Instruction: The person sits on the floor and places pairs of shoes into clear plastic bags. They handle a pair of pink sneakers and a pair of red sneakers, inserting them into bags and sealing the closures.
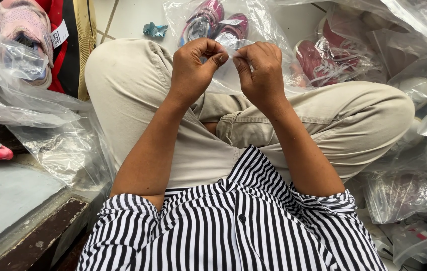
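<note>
I sit cross-legged in beige trousers and a black-and-white striped shirt. My left hand and my right hand are raised over my knees, fingertips almost touching. Both pinch the near edge of a clear plastic bag. Inside that bag lies a pair of small pink and maroon shoes, beyond my hands. The bag's edge between my fingers is thin and partly hidden by my knuckles.
Clear bags lie all around: one with a pink shoe at far left, one with red-and-white laced shoes at right, several more at right. A crumpled teal scrap rests on the floor. A grey step is at lower left.
</note>
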